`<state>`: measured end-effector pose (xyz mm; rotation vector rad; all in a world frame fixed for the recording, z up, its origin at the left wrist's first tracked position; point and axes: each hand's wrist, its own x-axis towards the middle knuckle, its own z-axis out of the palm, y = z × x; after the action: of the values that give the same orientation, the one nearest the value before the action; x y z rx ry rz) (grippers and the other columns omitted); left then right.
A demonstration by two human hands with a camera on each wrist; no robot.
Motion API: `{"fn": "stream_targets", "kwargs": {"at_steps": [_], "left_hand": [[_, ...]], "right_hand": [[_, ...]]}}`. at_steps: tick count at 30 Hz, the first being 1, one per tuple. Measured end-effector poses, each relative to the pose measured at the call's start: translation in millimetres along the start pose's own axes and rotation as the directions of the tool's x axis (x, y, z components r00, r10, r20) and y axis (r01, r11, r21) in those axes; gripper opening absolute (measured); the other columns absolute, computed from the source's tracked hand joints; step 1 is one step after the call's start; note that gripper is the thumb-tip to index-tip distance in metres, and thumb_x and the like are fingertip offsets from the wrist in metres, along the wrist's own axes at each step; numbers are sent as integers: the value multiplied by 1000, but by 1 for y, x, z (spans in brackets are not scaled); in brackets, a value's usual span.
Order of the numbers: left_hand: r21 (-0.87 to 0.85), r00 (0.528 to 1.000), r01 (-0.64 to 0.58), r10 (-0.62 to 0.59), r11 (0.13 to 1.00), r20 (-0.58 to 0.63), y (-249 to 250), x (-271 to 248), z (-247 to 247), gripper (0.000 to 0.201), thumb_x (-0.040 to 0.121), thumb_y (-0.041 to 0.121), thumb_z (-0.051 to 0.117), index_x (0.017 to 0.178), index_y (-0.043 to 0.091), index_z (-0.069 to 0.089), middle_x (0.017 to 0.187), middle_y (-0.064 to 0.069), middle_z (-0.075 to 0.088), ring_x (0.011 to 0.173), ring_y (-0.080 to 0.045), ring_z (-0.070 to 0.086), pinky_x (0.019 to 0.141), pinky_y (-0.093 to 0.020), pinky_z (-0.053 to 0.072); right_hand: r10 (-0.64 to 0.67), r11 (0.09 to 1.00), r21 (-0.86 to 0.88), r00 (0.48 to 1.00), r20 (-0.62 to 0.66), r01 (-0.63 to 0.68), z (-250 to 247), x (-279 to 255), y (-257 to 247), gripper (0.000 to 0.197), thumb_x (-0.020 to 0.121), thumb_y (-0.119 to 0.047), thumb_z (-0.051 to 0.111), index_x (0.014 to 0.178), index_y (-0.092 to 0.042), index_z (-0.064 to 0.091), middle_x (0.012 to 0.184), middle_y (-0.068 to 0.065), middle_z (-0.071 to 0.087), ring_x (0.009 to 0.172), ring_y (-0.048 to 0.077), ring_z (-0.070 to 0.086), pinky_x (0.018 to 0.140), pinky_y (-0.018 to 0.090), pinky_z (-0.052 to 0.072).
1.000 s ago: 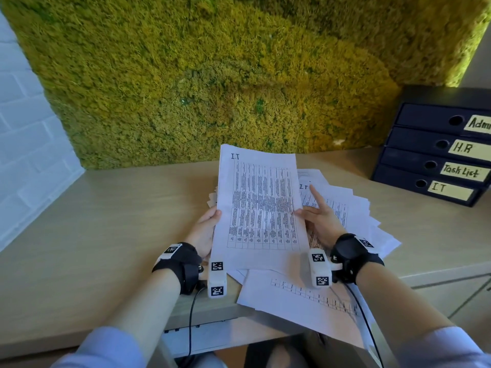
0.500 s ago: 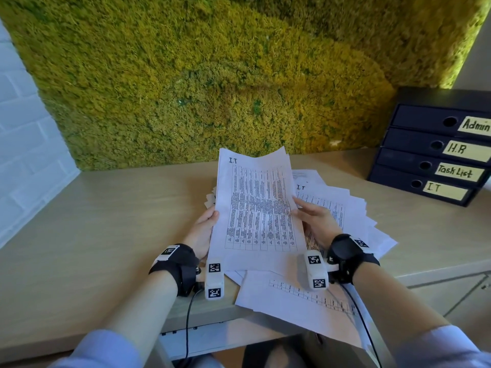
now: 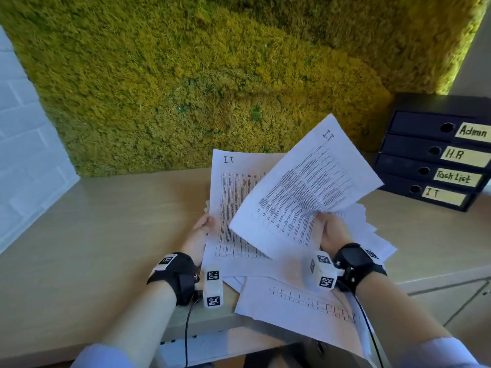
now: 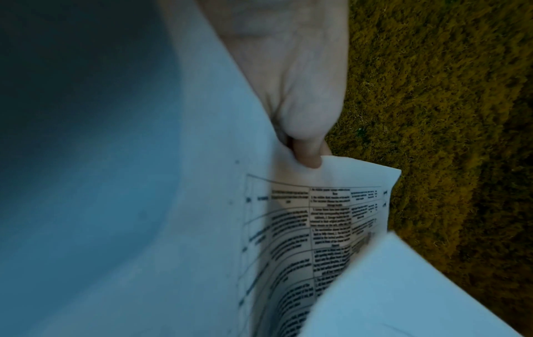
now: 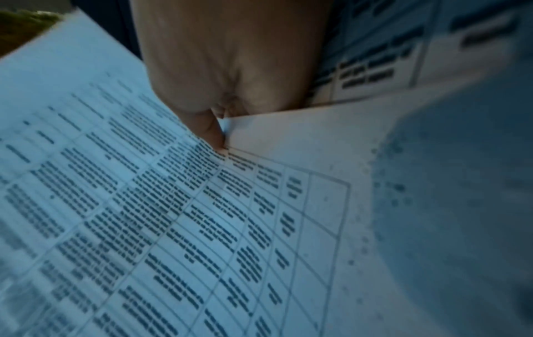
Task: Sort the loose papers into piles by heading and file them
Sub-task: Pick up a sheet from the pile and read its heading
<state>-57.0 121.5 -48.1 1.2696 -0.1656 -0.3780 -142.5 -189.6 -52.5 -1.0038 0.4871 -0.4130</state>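
My right hand (image 3: 333, 232) pinches tilted white printed I.T sheet (image 3: 305, 192); left hand (image 3: 199, 235) pinches, probably, matching sheet (image 3: 233, 208). I'd square edges before stacking.

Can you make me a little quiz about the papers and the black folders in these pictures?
1. What heading is written on the tilted sheet that the right hand pinches?
2. True or false: the left hand holds a sheet headed Admin.
3. Which binder lies at the bottom of the stack of binders? A) Admin B) H.R C) IT

Key
1. I.T
2. False: that sheet is headed I.T too.
3. C: from the top the labels read Admin, H.R, Task List, IT.
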Motion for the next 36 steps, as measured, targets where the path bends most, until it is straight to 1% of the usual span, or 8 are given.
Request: {"fn": "stream_targets", "kwargs": {"at_steps": [5,11,14,18,25,27,31,36], "left_hand": [[11,999,41,-41,999,14,2,1,-2,30,102,20,40,126,22,58,125,-2,65,112,-21,61,92,-37,46],[206,994,104,-110,973,17,1,5,-2,52,90,61,49,123,22,58,117,-1,64,105,-14,62,90,-29,47],[260,997,65,-74,964,25,-8,7,-1,46,87,28,69,130,23,53,124,-1,62,113,-22,60,97,-39,46],[203,993,54,-32,978,-110,-9,7,-10,32,91,29,64,118,14,62,116,-12,68,99,-29,66,89,-42,51],[-86,968,196,-207,977,-143,8,-18,-2,42,94,54,41,115,22,56,57,10,69,88,-12,68,81,-29,48],[-175,969,216,-234,961,-86,2,-12,-10,37,87,56,49,106,25,56,69,10,69,73,-6,68,77,-29,50],[-80,957,176,-189,981,-219,1,-6,-13,52,98,49,37,138,16,44,142,-3,46,132,-24,43,93,-42,41],[-17,966,149,-149,989,-210,0,-5,-11,53,94,47,48,136,14,46,117,-1,66,114,-27,57,91,-40,45]], "right_hand": [[-109,862,-497,994,13,101,16,-4,3,11,86,-17,62,82,-11,53,80,17,57,65,24,57,67,39,44],[-47,605,-784,989,139,139,50,-18,1,36,90,-7,60,123,-15,45,105,4,63,93,23,64,83,39,55],[64,620,-778,983,173,96,50,-24,-7,48,91,-12,65,132,-16,40,110,5,58,97,22,60,87,35,51],[-156,103,-993,985,-70,-54,32,-21,-26,97,77,-54,71,147,-7,24,143,22,38,131,38,39,107,44,35],[-96,-122,-944,950,-296,-307,-11,-26,-45,141,64,-78,67,152,-2,-14,156,28,17,145,40,17,117,47,19],[-120,-155,-945,955,-270,-287,-10,-27,-44,137,67,-76,67,152,-2,-10,155,26,22,143,38,23,115,46,22],[-135,-168,-950,961,-242,-263,2,-35,-46,130,71,-69,70,154,-7,-9,152,26,25,140,36,29,110,46,31],[-237,155,-981,960,-151,-116,0,-27,-49,109,84,-19,72,154,-8,-10,132,20,49,114,32,57,82,38,48]]}}
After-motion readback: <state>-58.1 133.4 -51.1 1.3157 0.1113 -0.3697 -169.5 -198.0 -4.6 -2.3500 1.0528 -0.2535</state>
